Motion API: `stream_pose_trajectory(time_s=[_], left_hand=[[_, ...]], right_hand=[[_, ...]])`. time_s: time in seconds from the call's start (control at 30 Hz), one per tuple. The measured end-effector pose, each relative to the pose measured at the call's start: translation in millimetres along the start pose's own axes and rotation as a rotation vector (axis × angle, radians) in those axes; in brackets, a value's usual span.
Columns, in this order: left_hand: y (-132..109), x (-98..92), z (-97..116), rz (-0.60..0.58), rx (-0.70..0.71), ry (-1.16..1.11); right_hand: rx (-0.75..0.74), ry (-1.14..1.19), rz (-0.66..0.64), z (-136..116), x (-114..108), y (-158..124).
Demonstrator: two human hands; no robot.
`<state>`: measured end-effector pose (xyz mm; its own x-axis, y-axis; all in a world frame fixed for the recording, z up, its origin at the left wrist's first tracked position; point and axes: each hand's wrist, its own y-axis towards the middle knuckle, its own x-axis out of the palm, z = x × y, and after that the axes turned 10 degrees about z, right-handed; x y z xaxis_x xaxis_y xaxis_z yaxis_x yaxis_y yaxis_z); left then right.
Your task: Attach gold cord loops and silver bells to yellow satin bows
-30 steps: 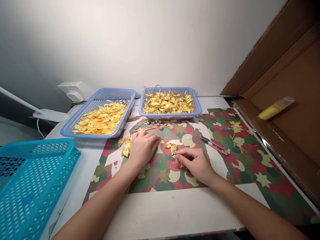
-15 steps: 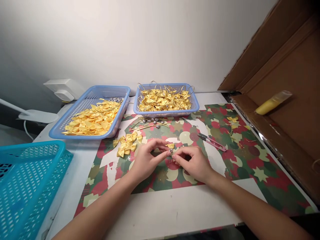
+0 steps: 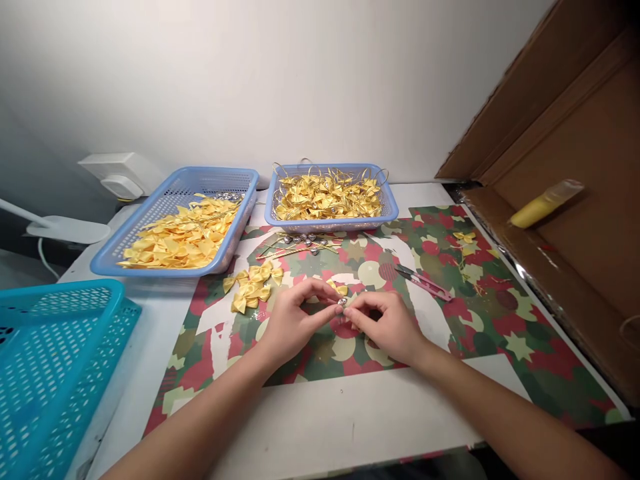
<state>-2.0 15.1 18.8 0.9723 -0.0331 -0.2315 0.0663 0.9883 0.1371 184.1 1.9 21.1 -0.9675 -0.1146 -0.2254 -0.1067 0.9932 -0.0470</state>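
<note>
A small yellow ribbon bow (image 3: 339, 288) stands at the fingertips of my left hand (image 3: 294, 323), whose thumb and fingers close on it. Just below the bow, between both hands, shows a shiny silver bell (image 3: 343, 302). My right hand (image 3: 390, 327) has its thumb and forefinger pinched together right beside the bell; whatever lies in that pinch is too small to make out. To the left of my hands lies a pile of yellow bows (image 3: 253, 287). Gold cords (image 3: 295, 251) and several silver bells (image 3: 314, 251) lie beyond them.
One blue basket (image 3: 107, 261) holds yellow bows, another blue basket (image 3: 330, 225) holds bows with gold cords. Pink thread snips (image 3: 425, 283) lie to the right. A teal basket (image 3: 95, 353) stands at left, a cardboard wall (image 3: 575, 133) at right. Patterned paper (image 3: 480, 320) covers the table.
The view has shifted slightly. Between my fingertips the bow and bell have turned a little, and the bell shows more plainly. Both hands stay nearly in place.
</note>
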Motion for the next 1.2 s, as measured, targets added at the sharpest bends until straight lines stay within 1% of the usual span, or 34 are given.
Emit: stream_pose_trajectory(time_s=[0.1,0.17,0.27,0.43,0.5,0.57,0.6,0.67,0.77,0.83,0.9,0.97,1.03,1.1,1.2], left_hand=[[1,-1.4,-1,-0.076,-0.076,-0.078],[2,-2.1,-1,-0.107,-0.087,-0.082],[4,-2.6,-2,-0.109,-0.027,-0.032],[5,-3.1,0,-0.113,0.133,-0.014],[4,-3.7,2,-0.118,0.160,-0.018],[3,-4.6,3,-0.118,0.171,-0.020],[2,-4.9,4,-0.119,0.178,-0.015],[0,-5.4,5,-0.116,0.192,0.003],[-2,-5.9,6,-0.102,0.206,0.018],[-1,-6.5,6,-0.094,0.229,0.020],[0,-7.0,5,-0.087,0.259,0.088],[3,-6.5,2,-0.066,0.294,0.265],[6,-4.2,-3,-0.059,0.321,0.489],[8,-0.7,-7,-0.070,0.344,0.653],[11,3.9,-10,-0.088,0.359,0.736]], right_hand=[[-0.007,0.011,-0.010,0,0,0],[-0.025,0.004,-0.010,1,0,1],[-0.045,-0.001,-0.015,1,-1,2],[-0.053,-0.014,-0.031,2,0,3],[-0.046,-0.017,-0.045,2,0,3],[-0.067,-0.027,-0.027,3,-1,3],[-0.102,-0.040,-0.006,4,-1,2],[-0.222,-0.064,0.032,6,-1,3],[-0.413,-0.063,0.023,6,-1,3],[-0.470,-0.047,0.018,5,0,4],[-0.480,-0.028,0.047,3,-1,3],[-0.454,0.019,0.081,1,-3,2],[-0.389,0.086,0.095,-1,-5,0],[-0.300,0.148,0.091,-2,-8,-3],[-0.221,0.204,0.099,-3,-11,-7]])
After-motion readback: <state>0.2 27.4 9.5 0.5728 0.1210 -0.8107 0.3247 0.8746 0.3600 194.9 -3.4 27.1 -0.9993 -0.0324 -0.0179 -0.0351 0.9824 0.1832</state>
